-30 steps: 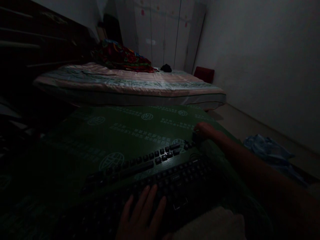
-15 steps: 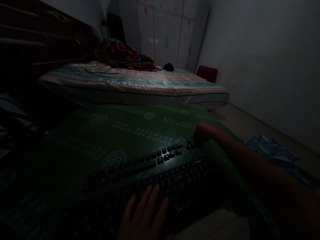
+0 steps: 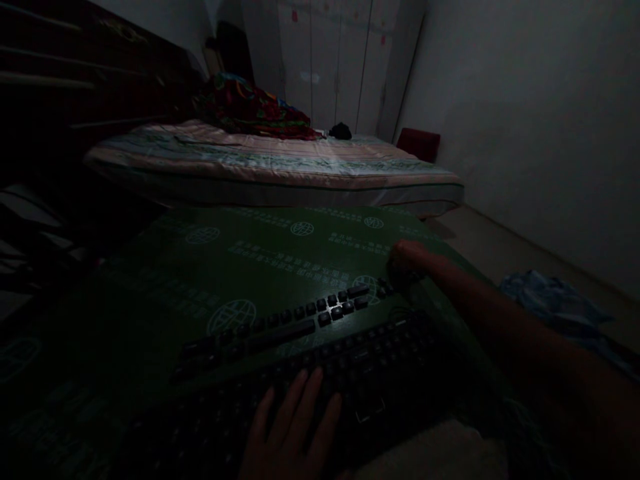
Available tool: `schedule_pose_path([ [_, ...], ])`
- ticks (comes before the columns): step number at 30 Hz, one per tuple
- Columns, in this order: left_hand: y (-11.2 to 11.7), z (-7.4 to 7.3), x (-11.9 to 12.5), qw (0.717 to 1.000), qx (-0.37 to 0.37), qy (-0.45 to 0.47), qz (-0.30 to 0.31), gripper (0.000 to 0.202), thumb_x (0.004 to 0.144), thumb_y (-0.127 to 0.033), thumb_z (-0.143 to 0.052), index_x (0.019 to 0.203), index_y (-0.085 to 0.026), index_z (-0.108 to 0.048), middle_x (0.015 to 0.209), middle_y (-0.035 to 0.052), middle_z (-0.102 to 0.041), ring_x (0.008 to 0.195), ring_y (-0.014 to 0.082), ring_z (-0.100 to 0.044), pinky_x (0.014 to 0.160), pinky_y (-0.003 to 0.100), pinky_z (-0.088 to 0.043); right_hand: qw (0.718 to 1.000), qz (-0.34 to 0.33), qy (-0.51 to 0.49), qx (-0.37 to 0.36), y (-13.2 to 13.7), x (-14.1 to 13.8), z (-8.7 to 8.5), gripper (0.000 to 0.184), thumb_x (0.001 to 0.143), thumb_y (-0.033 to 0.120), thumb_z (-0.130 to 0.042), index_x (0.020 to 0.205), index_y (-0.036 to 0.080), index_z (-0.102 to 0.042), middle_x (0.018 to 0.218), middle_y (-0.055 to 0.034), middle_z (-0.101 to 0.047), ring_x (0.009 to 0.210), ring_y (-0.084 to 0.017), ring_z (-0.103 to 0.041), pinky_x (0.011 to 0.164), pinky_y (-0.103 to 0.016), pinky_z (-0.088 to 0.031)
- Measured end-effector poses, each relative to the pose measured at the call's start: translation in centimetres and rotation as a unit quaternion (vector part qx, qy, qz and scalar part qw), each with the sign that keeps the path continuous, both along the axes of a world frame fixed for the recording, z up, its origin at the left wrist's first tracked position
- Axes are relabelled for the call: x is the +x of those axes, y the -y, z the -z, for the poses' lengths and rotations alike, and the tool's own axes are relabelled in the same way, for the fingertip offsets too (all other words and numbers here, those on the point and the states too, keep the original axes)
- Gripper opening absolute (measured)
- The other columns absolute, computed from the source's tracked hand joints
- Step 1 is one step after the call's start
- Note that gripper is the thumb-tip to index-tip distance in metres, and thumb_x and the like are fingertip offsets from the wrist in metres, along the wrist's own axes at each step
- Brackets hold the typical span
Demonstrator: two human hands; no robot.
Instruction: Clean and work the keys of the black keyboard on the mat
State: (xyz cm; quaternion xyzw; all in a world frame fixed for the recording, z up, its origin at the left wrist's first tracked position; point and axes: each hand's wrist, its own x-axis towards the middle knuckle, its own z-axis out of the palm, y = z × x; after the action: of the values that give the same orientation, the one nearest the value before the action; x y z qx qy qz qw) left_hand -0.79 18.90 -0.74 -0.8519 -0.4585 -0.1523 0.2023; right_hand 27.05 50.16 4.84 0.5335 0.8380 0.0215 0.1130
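Note:
A black keyboard [image 3: 330, 363] lies along the near part of a dark green board [image 3: 270, 267]. My left hand [image 3: 295, 427] rests on its keys, fingers spread and stretched out. Beyond the keyboard, loose black keycaps [image 3: 285, 317] stand in two rows, with a long spacebar keycap [image 3: 283, 335] in the nearer row. At the right end of these rows is my right hand [image 3: 407, 257], low over the board with its fingers curled in. Deep shadow hides its fingertips and whatever they may hold. A few small keycaps [image 3: 385, 288] lie just left of it.
Behind the board stands a bed [image 3: 280, 167] with a red patterned blanket [image 3: 260, 110]. Blue cloth [image 3: 550, 297] lies on the floor at right. A pale cloth [image 3: 445, 453] shows at the near edge. The room is very dim.
The whole view has shifted slightly, so everything appears a little further right. Both hands keep nearly the same places and poses; no keycap has visibly moved.

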Motion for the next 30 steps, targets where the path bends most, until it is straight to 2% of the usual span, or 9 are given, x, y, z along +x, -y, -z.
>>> schedule_pose_path([
  [5,0.1,0.0,0.0,1.0,-0.004,-0.014,-0.003,0.051,0.081,-0.046,-0.055,0.128,-0.027,-0.053,0.133,0.0111,-0.055,0.121,0.0292,-0.05,0.106,0.046,-0.022,1.0,-0.01,-0.015,0.002,-0.2,-0.2,0.4,0.03,0.078,0.022,-0.059,0.105,0.021,-0.071,0.101,-0.0089,-0.071,0.099,-0.023,-0.063,0.076,-0.022,-0.045],
  [13,0.3,0.1,0.1,1.0,-0.005,-0.02,-0.007,0.051,0.081,-0.046,-0.055,0.128,-0.027,-0.053,0.132,0.012,-0.056,0.121,0.0291,-0.05,0.109,0.047,-0.016,1.0,-0.011,-0.022,0.001,-0.5,-0.1,0.7,0.024,0.077,0.022,-0.062,0.097,0.018,-0.073,0.103,-0.0103,-0.071,0.097,-0.024,-0.064,0.071,-0.022,-0.045],
  [17,0.1,0.1,0.1,1.0,-0.007,-0.003,-0.002,0.049,0.083,-0.046,-0.054,0.127,-0.026,-0.054,0.132,0.0115,-0.055,0.121,0.0294,-0.049,0.109,0.046,-0.017,0.999,-0.015,-0.038,0.01,-0.4,-0.2,0.8,0.022,0.076,0.02,-0.061,0.094,0.015,-0.073,0.097,-0.0119,-0.071,0.094,-0.023,-0.065,0.071,-0.022,-0.044],
  [21,0.1,0.0,0.2,1.0,-0.01,0.005,-0.001,0.051,0.082,-0.047,-0.055,0.128,-0.026,-0.054,0.134,0.0113,-0.053,0.122,0.0289,-0.049,0.108,0.045,-0.019,0.996,-0.037,-0.071,0.028,0.1,-0.1,0.2,0.016,0.075,0.02,-0.065,0.089,0.017,-0.073,0.093,-0.0097,-0.072,0.097,-0.023,-0.063,0.075,-0.022,-0.045],
  [26,0.4,-0.7,0.7,0.999,-0.036,0.032,-0.013,0.047,0.084,-0.047,-0.052,0.127,-0.026,-0.055,0.136,0.0109,-0.051,0.123,0.0297,-0.048,0.106,0.047,-0.025,0.989,-0.094,-0.108,0.039,2.9,1.1,-1.3,0.013,0.076,0.017,-0.065,0.087,0.018,-0.071,0.101,-0.0071,-0.068,0.104,-0.022,-0.059,0.083,-0.024,-0.045],
  [30,0.5,-0.9,0.9,0.998,-0.044,0.028,-0.018,0.048,0.084,-0.047,-0.053,0.127,-0.025,-0.055,0.137,0.012,-0.05,0.124,0.0314,-0.047,0.105,0.049,-0.024,0.979,-0.15,-0.135,0.035,7.3,3.2,-1.0,0.014,0.077,0.012,-0.061,0.088,0.018,-0.068,0.103,-0.0064,-0.066,0.105,-0.02,-0.058,0.088,-0.029,-0.047],
])
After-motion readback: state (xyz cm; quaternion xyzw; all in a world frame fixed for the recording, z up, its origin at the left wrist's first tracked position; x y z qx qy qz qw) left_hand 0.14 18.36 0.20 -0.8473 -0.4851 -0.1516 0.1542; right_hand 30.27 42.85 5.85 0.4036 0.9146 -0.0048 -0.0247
